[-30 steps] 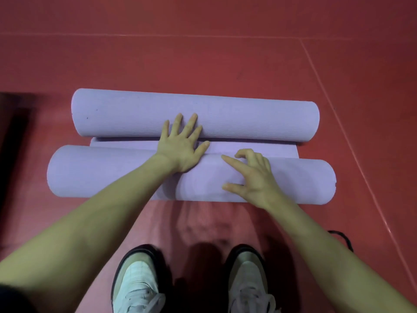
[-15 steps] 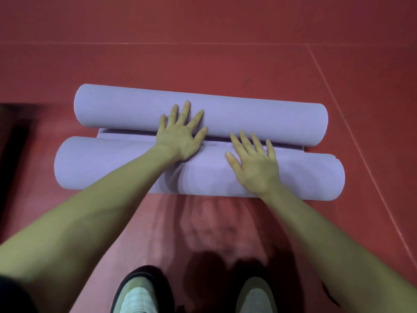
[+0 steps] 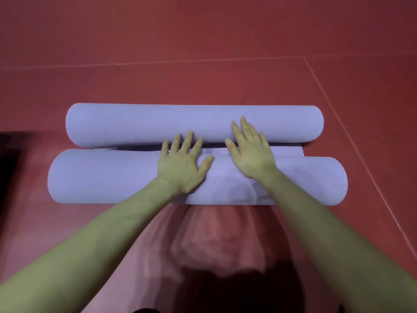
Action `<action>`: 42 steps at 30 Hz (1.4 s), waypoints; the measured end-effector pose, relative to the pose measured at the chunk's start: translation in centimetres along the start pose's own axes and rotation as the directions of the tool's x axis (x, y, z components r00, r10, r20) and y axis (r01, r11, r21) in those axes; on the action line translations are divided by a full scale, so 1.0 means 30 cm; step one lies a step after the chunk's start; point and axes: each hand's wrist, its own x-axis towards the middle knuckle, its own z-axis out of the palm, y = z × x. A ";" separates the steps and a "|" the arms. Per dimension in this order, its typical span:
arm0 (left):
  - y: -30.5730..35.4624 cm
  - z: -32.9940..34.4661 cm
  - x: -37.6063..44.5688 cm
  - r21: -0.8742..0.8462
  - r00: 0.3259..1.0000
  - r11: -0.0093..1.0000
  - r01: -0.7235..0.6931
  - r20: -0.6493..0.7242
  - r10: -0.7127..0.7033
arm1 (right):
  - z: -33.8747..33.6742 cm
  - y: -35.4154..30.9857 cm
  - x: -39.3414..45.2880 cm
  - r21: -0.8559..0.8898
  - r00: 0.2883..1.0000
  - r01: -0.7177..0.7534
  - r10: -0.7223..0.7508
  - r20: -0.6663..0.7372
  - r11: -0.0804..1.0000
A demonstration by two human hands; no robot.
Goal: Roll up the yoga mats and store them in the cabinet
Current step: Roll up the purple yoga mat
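Observation:
Two lavender rolls lie side by side across the red floor. The near roll [image 3: 108, 177] is the thicker one, the far roll [image 3: 140, 124] lies just beyond it, and a thin strip of flat mat [image 3: 286, 151] shows between them. My left hand [image 3: 184, 164] lies flat on top of the near roll, fingers straight and spread, tips at the gap. My right hand [image 3: 250, 152] is flat too, its palm on the near roll and its fingertips touching the far roll. Neither hand grips anything.
Red floor [image 3: 203, 53] with thin seam lines surrounds the rolls. A dark opening or shadow [image 3: 9, 168] sits at the left edge. My own shadow darkens the floor at the bottom centre.
The near roll has rolled forward, so the flat strip between the rolls has nearly closed. My right hand went from curled to flat and slid forward onto the far roll. My shoes have left the view.

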 end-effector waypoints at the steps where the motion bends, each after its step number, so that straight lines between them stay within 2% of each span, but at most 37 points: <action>1: 0.001 -0.007 0.020 -0.011 1.000 1.000 0.012 0.015 -0.011 | -0.003 -0.003 0.004 0.008 1.000 0.000 0.000 -0.005 1.000; 3: 0.000 -0.016 0.062 -0.034 0.999 0.999 0.033 0.037 -0.031 | 0.005 -0.009 -0.007 -0.001 0.999 0.019 -0.019 -0.048 1.000; 5: -0.009 -0.029 0.109 -0.044 0.998 0.998 0.046 0.048 -0.044 | 0.022 -0.028 -0.044 -0.059 0.975 0.066 -0.077 -0.210 0.996; 7: -0.021 -0.043 0.154 -0.061 0.998 0.997 0.044 0.049 -0.041 | 0.045 -0.037 -0.066 -0.099 0.943 0.112 -0.137 -0.305 0.989; 13: -0.047 -0.056 0.157 -0.084 0.997 0.996 -0.036 -0.075 0.030 | 0.038 -0.052 -0.025 -0.136 0.959 0.108 -0.139 -0.246 0.985; 15: -0.049 -0.057 0.117 -0.061 0.995 0.997 -0.055 -0.091 0.049 | 0.011 -0.044 0.023 -0.125 0.982 0.100 -0.118 -0.148 0.987; 17: -0.046 -0.043 0.075 -0.050 0.992 0.995 -0.081 -0.103 0.075 | -0.019 -0.037 0.076 -0.058 0.997 0.083 -0.082 0.014 0.995; 18: -0.046 -0.028 0.060 -0.036 0.988 0.994 -0.103 -0.123 0.098 | -0.030 -0.035 0.094 -0.033 0.996 0.080 -0.079 0.033 0.996; 22: -0.047 -0.004 0.085 -0.005 0.975 0.993 -0.121 -0.186 0.118 | -0.036 -0.039 0.110 -0.017 0.997 0.080 -0.081 -0.020 0.997; 26: -0.056 -0.037 0.174 0.008 0.983 0.995 -0.098 -0.158 0.098 | 0.024 -0.036 0.026 -0.108 0.940 0.160 -0.185 -0.286 0.981; 30: -0.067 -0.052 0.220 0.020 0.986 0.993 -0.112 -0.123 0.114 | 0.041 0.009 -0.012 -0.125 0.929 0.238 -0.263 -0.262 0.963; 32: -0.083 -0.056 0.217 0.015 0.968 0.983 -0.185 -0.173 0.184 | 0.039 0.024 -0.005 -0.202 0.932 0.262 -0.301 -0.202 0.944; 33: -0.096 -0.055 0.207 0.024 0.940 0.963 -0.269 -0.210 0.268 | 0.034 0.023 -0.001 -0.241 0.940 0.261 -0.302 -0.155 0.935; 35: -0.132 -0.036 0.183 0.146 0.848 0.889 -0.435 -0.266 0.459 | 0.021 0.017 0.017 -0.325 0.954 0.250 -0.289 -0.078 0.912; 36: -0.149 -0.023 0.174 0.232 0.813 0.855 -0.464 -0.272 0.515 | 0.014 0.015 0.030 -0.369 0.960 0.242 -0.276 -0.040 0.897; 37: -0.159 -0.014 0.166 0.295 0.813 0.841 -0.455 -0.249 0.527 | 0.009 0.015 0.039 -0.395 0.965 0.236 -0.261 -0.011 0.888; 38: -0.159 -0.013 0.163 0.318 0.840 0.848 -0.424 -0.212 0.500 | 0.008 0.019 0.047 -0.413 0.965 0.233 -0.263 -0.016 0.881; 40: -0.139 -0.025 0.167 0.311 0.906 0.885 -0.348 -0.130 0.402 | 0.010 0.023 0.056 -0.436 0.960 0.228 -0.275 -0.047 0.871; 42: -0.119 -0.037 0.174 0.314 0.941 0.905 -0.288 -0.085 0.329 | 0.019 0.023 0.064 -0.430 0.952 0.236 -0.296 -0.075 0.871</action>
